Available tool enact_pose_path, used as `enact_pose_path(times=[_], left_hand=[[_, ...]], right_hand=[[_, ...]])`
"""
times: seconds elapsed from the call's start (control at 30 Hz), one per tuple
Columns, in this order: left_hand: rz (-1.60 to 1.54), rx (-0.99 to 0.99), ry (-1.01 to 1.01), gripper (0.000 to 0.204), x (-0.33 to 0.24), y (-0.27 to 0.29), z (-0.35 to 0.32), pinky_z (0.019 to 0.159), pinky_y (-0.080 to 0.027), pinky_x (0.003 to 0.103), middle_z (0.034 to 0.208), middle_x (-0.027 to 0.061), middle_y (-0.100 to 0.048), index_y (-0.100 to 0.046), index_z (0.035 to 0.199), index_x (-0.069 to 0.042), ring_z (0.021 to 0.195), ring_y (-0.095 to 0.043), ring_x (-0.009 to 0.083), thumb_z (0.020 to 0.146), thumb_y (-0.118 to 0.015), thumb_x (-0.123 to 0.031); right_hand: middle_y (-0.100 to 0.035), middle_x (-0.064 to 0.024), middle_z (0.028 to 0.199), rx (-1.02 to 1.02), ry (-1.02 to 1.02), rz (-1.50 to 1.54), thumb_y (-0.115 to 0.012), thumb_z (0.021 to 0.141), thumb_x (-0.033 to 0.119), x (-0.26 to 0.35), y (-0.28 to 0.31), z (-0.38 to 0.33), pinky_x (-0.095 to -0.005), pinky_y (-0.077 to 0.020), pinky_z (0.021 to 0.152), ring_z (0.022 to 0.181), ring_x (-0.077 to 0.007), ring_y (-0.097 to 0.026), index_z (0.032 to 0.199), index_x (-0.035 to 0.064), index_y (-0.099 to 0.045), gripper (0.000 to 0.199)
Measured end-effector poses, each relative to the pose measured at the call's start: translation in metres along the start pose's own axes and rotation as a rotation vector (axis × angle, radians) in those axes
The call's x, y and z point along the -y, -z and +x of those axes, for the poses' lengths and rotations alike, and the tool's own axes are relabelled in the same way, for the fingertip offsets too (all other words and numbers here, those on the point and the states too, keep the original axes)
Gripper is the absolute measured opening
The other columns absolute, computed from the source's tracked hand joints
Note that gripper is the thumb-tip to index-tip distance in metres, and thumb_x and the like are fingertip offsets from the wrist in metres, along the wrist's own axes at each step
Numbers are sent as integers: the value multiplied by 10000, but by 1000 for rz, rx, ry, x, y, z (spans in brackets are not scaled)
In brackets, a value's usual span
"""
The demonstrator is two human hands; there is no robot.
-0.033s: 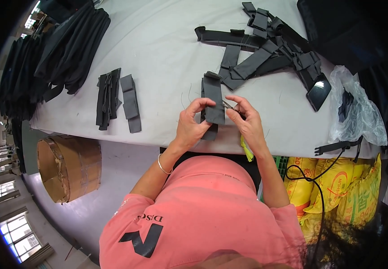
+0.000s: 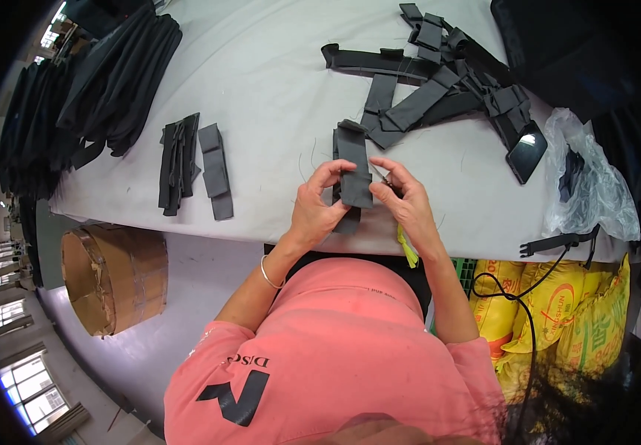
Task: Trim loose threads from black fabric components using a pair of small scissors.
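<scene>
Left hand (image 2: 316,208) fingers pinch the black strap (image 2: 353,174), right hand (image 2: 407,199) grips small snips beside it; blade could nick fabric or thumb

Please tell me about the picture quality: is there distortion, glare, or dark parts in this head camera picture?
In the head view, the fisheye lens bends the table edge and leaves black corners. Light is soft and even, with faint shadows under both hands, the left hand and right hand, on the dark strap. The phone screen and the clear plastic bag show glare. The windows at lower left are overexposed.
</scene>
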State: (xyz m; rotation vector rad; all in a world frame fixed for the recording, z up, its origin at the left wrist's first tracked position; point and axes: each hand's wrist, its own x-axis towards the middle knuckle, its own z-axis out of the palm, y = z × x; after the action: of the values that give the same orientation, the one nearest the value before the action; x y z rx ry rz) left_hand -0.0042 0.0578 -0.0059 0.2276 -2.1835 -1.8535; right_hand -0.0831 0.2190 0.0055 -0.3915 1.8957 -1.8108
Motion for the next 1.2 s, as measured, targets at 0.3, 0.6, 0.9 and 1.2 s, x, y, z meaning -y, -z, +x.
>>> enact_pose_path(times=[0.3, 0.6, 0.9, 1.2], left_hand=[[126, -181, -72, 524, 27, 0, 1, 917, -415, 301, 1102, 73, -555, -478, 1177, -63, 971, -566, 192, 719, -732, -79], [-380, -12, 135, 216, 30, 1, -3, 765, -446, 203, 1088, 29, -541, -559, 1034, -3, 887, -532, 70, 833, -622, -52], [-800, 53, 310, 176, 15, 5, -4, 780, -433, 175, 991, -4, -575, -534, 1081, -14, 889, -527, 38, 915, -530, -73], [-580, -23, 219, 219, 2, 0, -4, 784, -505, 241, 994, 25, -601, -541, 1077, 11, 878, -568, 69, 874, -621, 1]], right_hand=[[-623, 21, 776, 158, -29, 142, -653, 808, -38, 1, -5, -10, -185, -422, 646, 706, -32, -524, 892, -5, -651, 91], [-676, -19, 777, 115, 79, 55, -611, 774, -105, -3, -15, -16, -211, -482, 706, 734, -54, -588, 910, -12, -659, 172], [-667, -36, 754, 79, 135, -45, -635, 759, -51, -13, -12, -17, -212, -465, 637, 668, -75, -571, 923, 4, -663, 175], [-679, -43, 900, -61, 162, -136, -664, 837, 77, 4, 0, -13, -236, -478, 709, 755, -113, -609, 1013, 45, -686, 181]])
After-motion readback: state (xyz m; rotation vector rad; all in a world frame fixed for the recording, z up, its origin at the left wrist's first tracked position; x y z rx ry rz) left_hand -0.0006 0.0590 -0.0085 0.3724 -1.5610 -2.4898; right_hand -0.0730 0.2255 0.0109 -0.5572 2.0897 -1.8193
